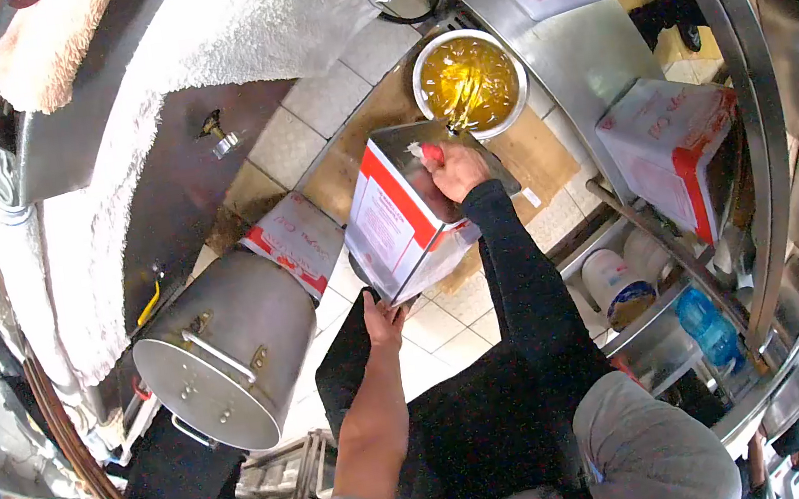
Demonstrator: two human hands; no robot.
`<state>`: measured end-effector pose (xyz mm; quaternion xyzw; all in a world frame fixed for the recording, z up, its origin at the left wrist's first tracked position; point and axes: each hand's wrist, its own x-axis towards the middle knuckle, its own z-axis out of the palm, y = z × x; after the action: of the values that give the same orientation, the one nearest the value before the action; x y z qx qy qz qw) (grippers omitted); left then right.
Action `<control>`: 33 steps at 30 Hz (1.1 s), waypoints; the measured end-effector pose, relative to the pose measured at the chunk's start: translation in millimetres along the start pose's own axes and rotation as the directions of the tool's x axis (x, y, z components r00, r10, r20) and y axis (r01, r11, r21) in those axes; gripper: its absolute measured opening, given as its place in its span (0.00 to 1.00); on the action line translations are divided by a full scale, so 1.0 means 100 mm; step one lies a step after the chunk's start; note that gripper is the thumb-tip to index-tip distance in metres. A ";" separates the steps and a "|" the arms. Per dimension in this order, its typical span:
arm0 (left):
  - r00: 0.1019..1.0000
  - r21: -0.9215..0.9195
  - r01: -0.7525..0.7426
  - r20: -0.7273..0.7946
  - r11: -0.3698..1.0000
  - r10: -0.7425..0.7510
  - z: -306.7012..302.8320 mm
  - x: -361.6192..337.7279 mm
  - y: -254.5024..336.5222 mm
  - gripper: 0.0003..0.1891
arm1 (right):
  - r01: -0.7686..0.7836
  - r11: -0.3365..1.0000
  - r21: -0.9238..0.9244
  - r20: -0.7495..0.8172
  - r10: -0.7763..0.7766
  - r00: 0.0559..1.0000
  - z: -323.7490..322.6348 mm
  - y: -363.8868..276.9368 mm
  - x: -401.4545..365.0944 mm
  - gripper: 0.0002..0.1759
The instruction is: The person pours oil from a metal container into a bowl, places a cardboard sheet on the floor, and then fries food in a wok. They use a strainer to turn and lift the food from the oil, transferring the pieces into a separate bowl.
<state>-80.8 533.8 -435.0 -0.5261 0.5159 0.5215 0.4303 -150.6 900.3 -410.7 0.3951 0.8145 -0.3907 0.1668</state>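
A white box with a red band [386, 226], an oil box by the look of it, is tilted over the floor in both my hands. Yellow oil runs from its far end into a round metal bowl [519, 82] that holds a pool of the same oil. My right hand [458, 173] is closed at the box's dark upper face, beside a small red piece [429, 153]; its exact grip is partly hidden. Under the near bottom corner, my left hand [384, 320] supports the box, some fingers hidden beneath it.
A large metal stockpot [231, 352] lies tilted at left, beside another red-and-white box [292, 238]. Flattened cardboard [544, 155] covers the tiles under the bowl. Another such box [664, 149], a white tub [616, 282] and a blue bottle [707, 325] sit at right. White towels [107, 248] hang at left.
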 end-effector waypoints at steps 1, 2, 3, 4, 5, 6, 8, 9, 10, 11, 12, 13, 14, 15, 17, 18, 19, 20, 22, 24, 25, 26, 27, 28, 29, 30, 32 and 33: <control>1.000 -0.002 -0.001 -0.018 1.000 0.000 0.01 0.00 0.00 0.35 | -0.008 1.000 -0.021 0.002 0.009 1.000 0.03 0.01 0.02 0.22; 0.999 -0.004 -0.001 -0.035 1.000 0.001 0.03 0.00 0.00 0.35 | -0.017 0.999 -0.043 0.004 0.017 1.000 0.03 0.01 0.03 0.23; 0.999 -0.005 -0.001 -0.054 1.000 0.000 0.04 -0.01 0.00 0.34 | -0.017 0.999 -0.035 0.000 0.017 1.000 0.04 0.01 0.03 0.23; 0.998 -0.001 -0.001 -0.056 1.000 0.001 0.04 -0.02 0.01 0.35 | -0.018 0.999 -0.027 -0.004 0.018 1.000 0.05 0.01 0.03 0.23; 0.998 0.004 -0.001 -0.057 1.000 0.001 0.05 -0.05 0.02 0.35 | -0.018 1.000 -0.019 -0.009 0.018 1.000 0.04 0.00 0.03 0.23; 0.998 0.008 -0.001 -0.057 1.000 0.001 0.08 -0.07 0.03 0.36 | -0.015 1.000 -0.014 -0.017 0.015 1.000 0.02 -0.01 0.02 0.23; 1.000 -0.004 -0.011 -0.014 1.000 0.011 0.09 -0.10 0.04 0.35 | -0.010 1.000 -0.003 -0.030 0.010 1.000 0.01 -0.03 0.00 0.25; 1.000 -0.010 -0.016 0.008 1.000 0.016 0.08 -0.11 0.04 0.35 | -0.012 1.000 -0.018 -0.024 0.011 1.000 0.01 -0.03 0.00 0.25; 1.000 -0.007 -0.010 0.016 1.000 0.010 0.07 -0.12 0.04 0.35 | -0.013 0.999 -0.032 -0.019 0.012 1.000 0.01 -0.04 0.01 0.25; 1.000 -0.003 -0.005 0.024 1.000 0.005 0.06 -0.11 0.04 0.36 | -0.014 0.999 -0.047 -0.013 0.013 1.000 0.01 -0.04 0.01 0.25; 0.999 0.000 0.000 0.033 1.000 0.000 0.05 -0.11 0.04 0.38 | -0.011 0.999 -0.040 -0.019 0.010 1.000 0.01 -0.04 0.01 0.25; 1.000 -0.002 -0.001 0.013 1.000 0.001 0.05 -0.10 0.04 0.36 | -0.009 0.999 -0.033 -0.025 0.008 1.000 0.01 -0.04 0.01 0.25; 1.000 -0.004 -0.002 -0.007 1.000 0.002 0.06 -0.11 0.04 0.34 | -0.007 1.000 -0.025 -0.032 0.006 0.999 0.02 -0.03 0.01 0.25; 1.000 -0.005 -0.002 -0.028 1.000 0.002 0.07 -0.13 0.05 0.33 | -0.002 1.000 -0.020 -0.022 0.001 1.000 0.03 -0.01 0.01 0.24; 1.000 -0.015 -0.003 -0.030 1.000 0.002 0.06 -0.12 0.06 0.33 | 0.008 1.000 -0.011 -0.005 -0.008 1.000 0.03 0.01 0.03 0.24; 0.999 -0.020 -0.002 -0.032 1.000 0.001 0.05 -0.11 0.05 0.33 | 0.003 1.000 -0.018 -0.008 -0.003 1.000 0.03 0.02 0.03 0.25; 0.999 -0.012 -0.006 -0.038 1.000 0.005 0.04 -0.10 0.04 0.34 | -0.001 1.000 -0.024 -0.010 0.001 1.000 0.03 0.02 0.03 0.25; 0.999 -0.003 -0.010 -0.044 1.000 0.010 0.05 -0.14 0.05 0.34 | -0.005 1.000 -0.029 -0.012 0.005 1.000 0.04 0.02 0.03 0.25; 1.000 0.017 -0.016 -0.027 1.000 0.016 0.08 -0.20 0.09 0.35 | -0.040 0.999 -0.037 0.011 0.041 0.999 0.05 0.02 0.06 0.24; 1.000 0.040 -0.017 0.023 0.999 0.017 0.07 -0.22 0.11 0.37 | -0.030 0.999 -0.036 -0.003 0.030 1.000 0.06 0.05 0.07 0.24; 0.999 0.042 -0.023 0.026 0.999 0.022 0.07 -0.23 0.11 0.37 | -0.002 1.000 -0.031 -0.029 0.001 1.000 0.07 0.07 0.06 0.24; 0.999 0.044 -0.028 0.030 0.999 0.026 0.08 -0.25 0.12 0.38 | 0.026 0.999 -0.027 -0.055 -0.027 0.998 0.06 0.06 0.06 0.23; 0.999 0.046 -0.033 0.034 0.998 0.031 0.10 -0.27 0.13 0.38 | 0.011 1.000 -0.022 -0.053 -0.012 0.999 0.04 0.06 0.05 0.23; 0.999 0.043 -0.030 0.022 0.999 0.029 0.12 -0.27 0.14 0.39 | -0.005 1.000 -0.016 -0.051 0.004 0.999 0.03 0.05 0.04 0.23; 1.000 0.039 -0.028 0.010 0.999 0.027 0.13 -0.27 0.14 0.39 | -0.020 1.000 -0.011 -0.049 0.020 0.999 0.03 0.06 0.04 0.23; 1.000 0.036 -0.025 -0.003 0.999 0.026 0.14 -0.27 0.14 0.39 | -0.012 1.000 -0.014 -0.054 0.011 0.998 0.02 0.06 0.04 0.23; 1.000 0.053 -0.022 -0.015 0.998 0.023 0.14 -0.25 0.15 0.40 | 0.004 1.000 -0.018 -0.063 -0.006 0.998 0.02 0.06 0.06 0.23; 1.000 0.061 -0.020 -0.020 0.998 0.021 0.13 -0.24 0.14 0.41 | 0.007 1.000 -0.021 -0.067 -0.008 0.998 0.02 0.07 0.07 0.23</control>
<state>-94.7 547.8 -411.5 -0.5128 0.5412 0.5045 0.4353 -149.7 904.7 -419.5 0.4030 0.8252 -0.3695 0.1420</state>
